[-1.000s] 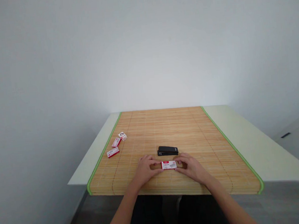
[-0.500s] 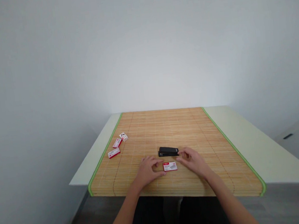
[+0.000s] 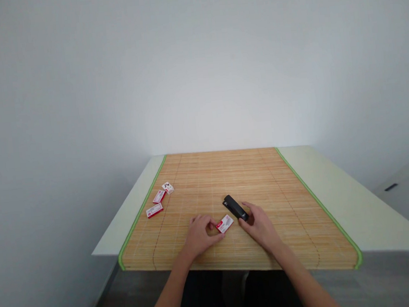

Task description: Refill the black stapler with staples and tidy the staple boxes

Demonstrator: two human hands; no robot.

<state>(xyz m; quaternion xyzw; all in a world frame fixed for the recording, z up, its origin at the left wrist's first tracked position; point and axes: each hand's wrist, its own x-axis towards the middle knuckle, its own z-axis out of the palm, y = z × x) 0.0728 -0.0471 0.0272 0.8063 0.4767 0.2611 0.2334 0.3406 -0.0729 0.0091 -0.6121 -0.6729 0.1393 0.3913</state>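
Note:
A small red-and-white staple box (image 3: 225, 224) lies turned at a slant on the bamboo mat (image 3: 242, 169). Thumb and forefinger of my left hand (image 3: 201, 236) close on its left end. Just beyond and to the right is a black stapler (image 3: 235, 207), also slanted, its near end pointing at my right hand (image 3: 259, 225). That hand has its thumb on one side of the stapler's near end and its fingers on the other. My remaining right fingers are partly hidden behind the hand.
On the mat's left side lie two more red-and-white boxes (image 3: 154, 210) and a small printed card or packet (image 3: 168, 188). Green edging (image 3: 319, 198) borders the mat on a white table (image 3: 353, 197). A wall (image 3: 211, 75) rises behind the table.
The stapler has turned from crosswise to a slant, its near end swinging towards me, with my right hand now around it. The staple box has rotated too and shifted slightly left.

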